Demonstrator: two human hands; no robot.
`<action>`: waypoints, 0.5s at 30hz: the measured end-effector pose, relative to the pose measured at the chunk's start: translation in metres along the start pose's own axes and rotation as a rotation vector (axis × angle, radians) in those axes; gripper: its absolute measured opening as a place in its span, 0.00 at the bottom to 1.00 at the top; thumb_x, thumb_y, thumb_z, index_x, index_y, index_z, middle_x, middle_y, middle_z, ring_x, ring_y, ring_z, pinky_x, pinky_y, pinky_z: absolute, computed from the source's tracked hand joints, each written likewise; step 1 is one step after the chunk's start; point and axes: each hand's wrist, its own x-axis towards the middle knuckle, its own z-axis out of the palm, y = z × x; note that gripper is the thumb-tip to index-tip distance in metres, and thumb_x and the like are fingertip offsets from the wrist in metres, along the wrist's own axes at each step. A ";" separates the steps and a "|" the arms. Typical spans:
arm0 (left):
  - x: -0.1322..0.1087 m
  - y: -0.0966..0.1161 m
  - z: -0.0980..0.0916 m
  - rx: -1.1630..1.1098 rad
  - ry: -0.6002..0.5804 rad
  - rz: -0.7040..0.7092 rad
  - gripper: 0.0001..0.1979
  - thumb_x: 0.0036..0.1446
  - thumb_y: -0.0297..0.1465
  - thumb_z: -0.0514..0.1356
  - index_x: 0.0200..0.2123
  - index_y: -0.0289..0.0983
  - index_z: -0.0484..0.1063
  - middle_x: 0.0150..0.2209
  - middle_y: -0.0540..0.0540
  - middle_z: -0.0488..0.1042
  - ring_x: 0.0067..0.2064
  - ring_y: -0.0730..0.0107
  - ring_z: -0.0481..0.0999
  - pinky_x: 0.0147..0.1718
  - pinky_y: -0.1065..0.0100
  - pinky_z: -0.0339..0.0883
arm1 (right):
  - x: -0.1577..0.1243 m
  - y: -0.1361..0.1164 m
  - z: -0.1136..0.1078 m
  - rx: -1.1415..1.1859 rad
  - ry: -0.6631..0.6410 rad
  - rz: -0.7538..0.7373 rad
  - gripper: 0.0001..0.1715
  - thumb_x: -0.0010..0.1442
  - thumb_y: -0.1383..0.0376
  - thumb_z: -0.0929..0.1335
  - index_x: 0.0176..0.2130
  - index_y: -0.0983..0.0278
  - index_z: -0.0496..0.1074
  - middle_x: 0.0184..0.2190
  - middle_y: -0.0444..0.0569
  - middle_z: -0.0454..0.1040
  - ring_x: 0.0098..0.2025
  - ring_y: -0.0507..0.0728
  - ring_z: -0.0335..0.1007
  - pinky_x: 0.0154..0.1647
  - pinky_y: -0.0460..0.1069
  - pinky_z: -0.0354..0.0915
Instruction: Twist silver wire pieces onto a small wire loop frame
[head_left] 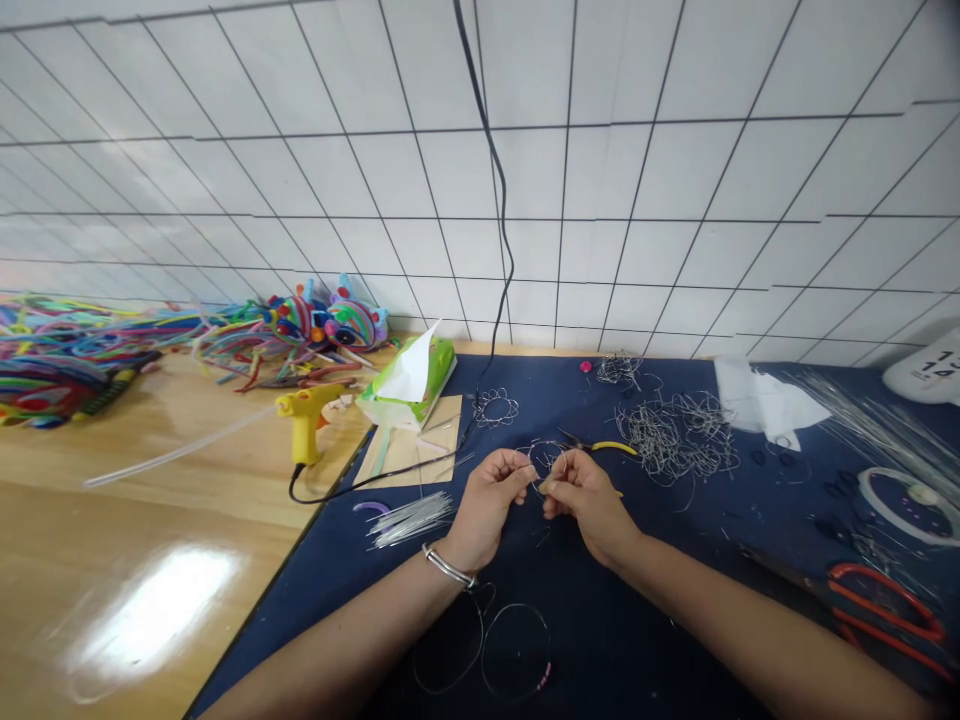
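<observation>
My left hand (pixel 491 500), with a silver bangle (pixel 448 566) at the wrist, pinches the left side of a small wire ring (pixel 546 445). Close beside it, my right hand (pixel 589 500) pinches the ring's right side. The fingertips of both hands nearly meet over the dark blue mat (pixel 585 620). Pliers with yellow handles (pixel 615 447) lie just behind my right hand, partly hidden by it. A flower-shaped wire piece (pixel 496 407) rests beyond my left hand. Nearer to me lies a wire hoop with pink beads (pixel 545 676).
Left: a yellow glue gun (pixel 303 425), a tissue pack (pixel 412 385), cut wires (pixel 411 520) and colourful pipe cleaners (pixel 135 340). Right: tangled wire (pixel 679 437), red-handled scissors (pixel 885 605) and a white spool ring (pixel 911 505). A black cable (pixel 501 220) hangs down the tiled wall.
</observation>
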 end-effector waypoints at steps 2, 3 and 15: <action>0.002 0.003 -0.001 0.032 -0.037 0.012 0.07 0.47 0.31 0.60 0.30 0.34 0.67 0.26 0.52 0.66 0.23 0.81 0.62 0.25 0.75 0.57 | 0.000 -0.001 0.000 0.002 -0.030 0.018 0.10 0.47 0.67 0.66 0.32 0.62 0.60 0.22 0.38 0.65 0.21 0.47 0.64 0.25 0.44 0.62; 0.003 0.004 -0.002 0.053 -0.064 0.012 0.07 0.47 0.30 0.60 0.30 0.34 0.67 0.26 0.52 0.66 0.24 0.81 0.62 0.25 0.75 0.57 | 0.000 -0.002 -0.001 -0.002 -0.051 0.030 0.10 0.47 0.67 0.66 0.32 0.62 0.60 0.22 0.38 0.65 0.21 0.47 0.64 0.25 0.45 0.63; 0.013 0.012 -0.021 0.174 -0.157 0.014 0.08 0.48 0.31 0.59 0.31 0.34 0.66 0.27 0.51 0.66 0.29 0.77 0.64 0.31 0.73 0.58 | 0.006 -0.018 -0.015 -0.558 -0.145 -0.086 0.14 0.55 0.57 0.60 0.28 0.64 0.67 0.21 0.42 0.67 0.21 0.49 0.64 0.24 0.45 0.60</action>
